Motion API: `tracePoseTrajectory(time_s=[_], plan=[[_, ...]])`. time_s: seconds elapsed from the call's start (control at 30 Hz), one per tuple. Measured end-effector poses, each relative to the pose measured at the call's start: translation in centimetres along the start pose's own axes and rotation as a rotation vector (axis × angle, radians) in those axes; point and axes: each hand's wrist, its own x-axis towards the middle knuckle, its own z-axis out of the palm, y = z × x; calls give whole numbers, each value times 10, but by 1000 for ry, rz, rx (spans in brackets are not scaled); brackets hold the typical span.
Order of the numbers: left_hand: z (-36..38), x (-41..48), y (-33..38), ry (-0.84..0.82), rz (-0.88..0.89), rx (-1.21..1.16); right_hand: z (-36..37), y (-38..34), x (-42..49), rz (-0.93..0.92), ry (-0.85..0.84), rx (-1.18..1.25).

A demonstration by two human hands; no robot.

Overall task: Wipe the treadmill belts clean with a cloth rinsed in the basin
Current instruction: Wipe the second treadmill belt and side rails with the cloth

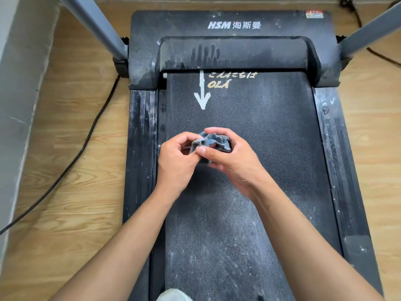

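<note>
A dusty black treadmill belt runs down the middle of the view, with a white arrow and yellow lettering near its top. Above the belt I hold a small bunched grey-blue cloth between both hands. My left hand pinches its left edge, fingers curled. My right hand grips the bundle from the right, thumb across the front. No basin is in view.
The dusty motor cover with the HSM logo shows wet streaks. Grey uprights rise at both sides. Black side rails flank the belt. A black cable lies on the wood floor at left, beside a grey wall.
</note>
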Motion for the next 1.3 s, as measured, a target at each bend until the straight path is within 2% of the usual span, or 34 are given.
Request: tracePoseTrajectory(time_s=[0.2,0.33,0.43,0.6,0.73,0.83,0.93,1.0,1.1,1.2,1.3], plan=[[-4,3,2,-18,90,23,-6,0,6,6,7,196],[-8,3,-5,-68,208,194,-11,4,1,24,5,287],[-11,3,-10,-123,233,271,-12,9,-3,45,-10,370],[-9,3,-7,-83,163,255,-14,18,-5,48,35,276],[-4,4,-4,112,22,153,-11,29,-9,43,127,92],[1,6,-7,244,-154,70,-8,39,-18,72,171,42],[4,8,-12,215,-273,-167,-7,51,-23,127,101,13],[4,8,-9,185,-258,-230,-11,47,-23,140,43,-42],[2,6,6,115,-217,-316,-20,26,-17,33,14,-110],[-4,8,14,35,-198,-334,-24,14,-10,-52,-65,-50],[-10,9,18,-25,-121,-282,-20,13,-8,-63,-55,-41]])
